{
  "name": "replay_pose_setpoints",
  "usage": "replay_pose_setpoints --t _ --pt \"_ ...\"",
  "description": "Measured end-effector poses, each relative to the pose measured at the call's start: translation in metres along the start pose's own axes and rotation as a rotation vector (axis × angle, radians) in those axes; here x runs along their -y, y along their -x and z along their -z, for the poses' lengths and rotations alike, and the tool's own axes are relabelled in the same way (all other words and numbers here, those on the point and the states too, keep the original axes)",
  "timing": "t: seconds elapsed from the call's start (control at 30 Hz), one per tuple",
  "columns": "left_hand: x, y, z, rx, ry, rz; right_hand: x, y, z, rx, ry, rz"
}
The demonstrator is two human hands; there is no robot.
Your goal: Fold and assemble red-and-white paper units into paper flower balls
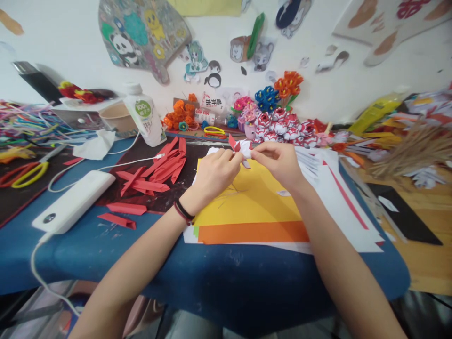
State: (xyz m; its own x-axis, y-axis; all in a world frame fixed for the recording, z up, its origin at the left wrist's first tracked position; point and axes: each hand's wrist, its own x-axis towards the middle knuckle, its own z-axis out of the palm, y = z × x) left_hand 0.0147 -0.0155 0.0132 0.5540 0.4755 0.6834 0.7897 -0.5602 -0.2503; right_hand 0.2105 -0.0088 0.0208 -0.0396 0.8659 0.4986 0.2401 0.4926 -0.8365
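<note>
A small red and white folded paper flower (243, 147) is held between my two hands above a stack of coloured sheets. The fingers of my left hand (219, 170) are closed on its left side and hide part of it. From the right, my right hand (277, 160) pinches its edge between thumb and fingers. Beneath both hands lie a yellow sheet (254, 197) and an orange sheet (254, 232), with white paper (353, 230) under them. Left of my left hand, several folded red paper strips (165, 167) are piled on a dark mat.
A white power bank (74, 201) with cables lies at the left, near scissors (30, 175). A white bottle (144, 115) stands behind it. Finished red and white paper flowers (278, 125) line the wall. Dry brown stalks (409, 146) and a black tablet-like slab (404, 213) are at right.
</note>
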Motion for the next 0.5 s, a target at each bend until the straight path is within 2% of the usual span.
replay_pose_setpoints --t 0.3,0.5 --pt "0.0036 -0.0033 0.0056 0.021 0.056 0.011 -0.0054 -0.0011 0.0057 0.05 -0.022 0.026" --pt "0.0039 -0.003 0.0056 -0.06 0.027 -0.017 -0.0044 -0.0001 0.006 0.047 -0.054 0.031"
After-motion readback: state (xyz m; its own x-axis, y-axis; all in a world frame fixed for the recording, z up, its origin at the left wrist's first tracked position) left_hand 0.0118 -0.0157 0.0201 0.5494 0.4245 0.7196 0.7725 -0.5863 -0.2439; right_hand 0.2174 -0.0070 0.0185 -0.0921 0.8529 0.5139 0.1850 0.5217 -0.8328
